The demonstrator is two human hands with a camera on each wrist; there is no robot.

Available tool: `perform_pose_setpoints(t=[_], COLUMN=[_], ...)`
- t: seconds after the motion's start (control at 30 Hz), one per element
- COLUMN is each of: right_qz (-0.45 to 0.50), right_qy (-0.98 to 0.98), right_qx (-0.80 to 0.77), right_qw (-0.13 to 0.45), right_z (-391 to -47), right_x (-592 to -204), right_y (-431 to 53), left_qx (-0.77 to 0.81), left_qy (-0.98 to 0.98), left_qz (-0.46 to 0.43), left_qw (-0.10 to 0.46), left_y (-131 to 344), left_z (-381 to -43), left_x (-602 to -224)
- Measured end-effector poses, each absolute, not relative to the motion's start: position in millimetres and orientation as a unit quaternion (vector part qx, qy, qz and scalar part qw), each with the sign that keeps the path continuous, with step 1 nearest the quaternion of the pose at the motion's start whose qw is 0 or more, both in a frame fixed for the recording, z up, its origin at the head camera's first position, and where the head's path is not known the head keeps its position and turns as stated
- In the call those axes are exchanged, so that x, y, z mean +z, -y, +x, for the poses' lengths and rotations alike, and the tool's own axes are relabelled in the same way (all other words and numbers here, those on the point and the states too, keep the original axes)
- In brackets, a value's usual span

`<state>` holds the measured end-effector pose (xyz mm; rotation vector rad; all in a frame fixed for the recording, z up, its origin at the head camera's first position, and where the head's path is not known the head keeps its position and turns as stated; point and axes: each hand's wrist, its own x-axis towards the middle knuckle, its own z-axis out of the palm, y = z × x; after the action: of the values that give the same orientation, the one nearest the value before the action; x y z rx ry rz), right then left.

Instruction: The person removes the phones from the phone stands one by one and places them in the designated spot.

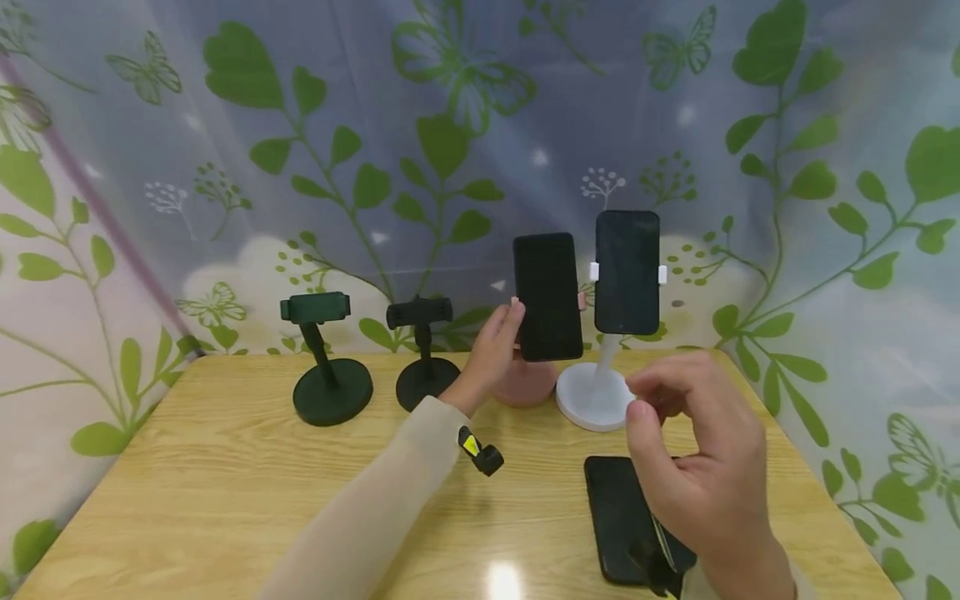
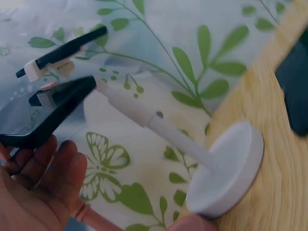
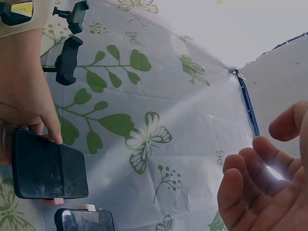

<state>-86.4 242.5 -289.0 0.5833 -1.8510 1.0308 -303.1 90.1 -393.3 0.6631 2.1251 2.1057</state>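
Observation:
My left hand (image 1: 489, 354) grips the left edge of a black smartphone (image 1: 549, 304), thumb along its side. That phone sits upright in the clamp of a pink phone stand (image 1: 525, 387); a pink clamp arm shows on its right edge. In the left wrist view, the fingers (image 2: 45, 168) lie bent under the phone (image 2: 62, 113). My right hand (image 1: 708, 450) hovers above the table's right side, fingers loosely curled and holding nothing. Below it lies another black phone (image 1: 611, 517), partly hidden by the hand. The right wrist view shows the right palm (image 3: 260, 192) bare.
Just right of the pink stand, a white phone stand (image 1: 592, 400) holds a dark phone (image 1: 628, 273). A dark green stand (image 1: 332, 392) and a black stand (image 1: 423, 379) stand to the left, their clamps without phones. A leaf-patterned curtain (image 1: 337, 233) hangs behind the wooden table (image 1: 225, 483).

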Motion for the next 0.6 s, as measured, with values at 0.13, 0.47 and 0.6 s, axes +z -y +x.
perform_pose_setpoints(t=[0.13, 0.47, 0.6], right_qz=[0.232, 0.253, 0.25], right_qy=[0.761, 0.746, 0.757], right_qx=[0.409, 0.41, 0.401], right_qw=[0.447, 0.46, 0.452], right_z=[-87, -89, -89], right_x=[-289, -287, -288], right_y=[-243, -244, -243], left_qx=[0.693, 0.679, 0.671], left_qy=[-0.686, -0.688, -0.692], left_qz=[0.22, 0.247, 0.254], left_qw=[0.03, -0.06, -0.083], left_y=[-94, -94, -91], left_z=[-306, -309, -301], left_x=[-395, -401, -403])
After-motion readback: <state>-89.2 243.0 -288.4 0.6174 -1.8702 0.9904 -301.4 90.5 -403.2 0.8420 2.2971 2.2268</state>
